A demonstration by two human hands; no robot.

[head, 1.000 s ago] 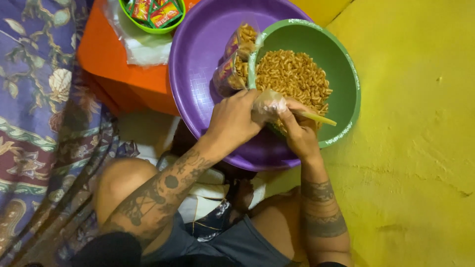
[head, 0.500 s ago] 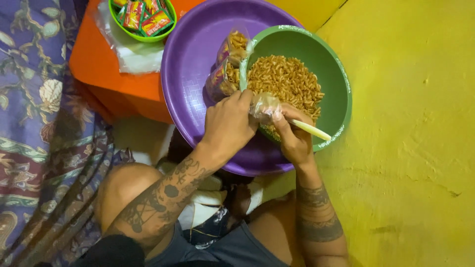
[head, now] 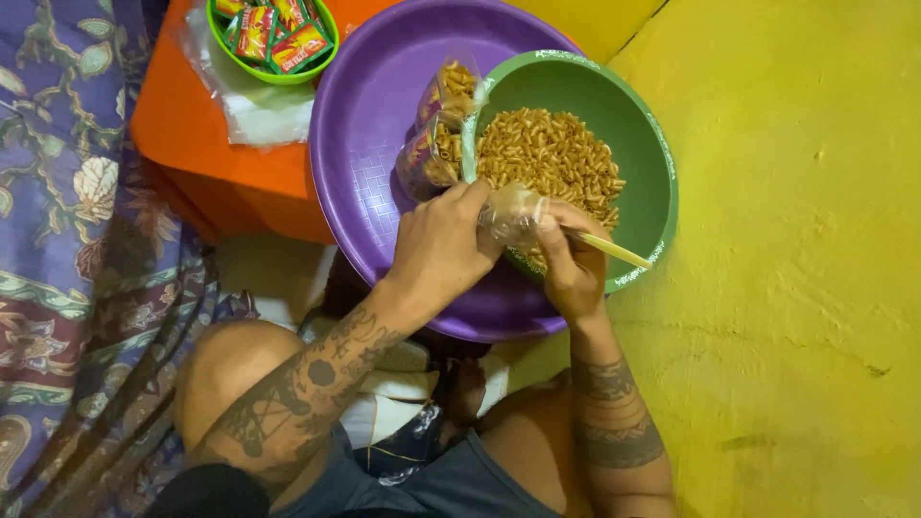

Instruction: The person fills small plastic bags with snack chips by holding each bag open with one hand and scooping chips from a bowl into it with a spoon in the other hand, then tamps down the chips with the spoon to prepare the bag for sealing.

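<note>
A green bowl (head: 648, 144) full of brown macaroni snacks (head: 547, 153) sits inside a big purple basin (head: 369, 115). Over the bowl's near rim, my left hand (head: 441, 245) grips a small clear plastic bag (head: 508, 211). My right hand (head: 571, 264) touches the bag's other side and holds a pale yellow stick-like utensil (head: 614, 251) that points right across the bowl. Two filled clear bags of snacks (head: 436, 125) lean against the bowl's left side inside the basin.
An orange stool (head: 230, 163) at upper left carries a white plastic sheet (head: 249, 101) and a small green bowl (head: 273, 38) of red sachets. Patterned purple cloth (head: 77, 240) lies at left. Yellow floor (head: 796, 288) fills the right. My bare knees are below.
The view shifted slightly. My right hand tilted the yellow utensil a little lower and pressed closer to the bag; my left hand keeps its grip on the bag.
</note>
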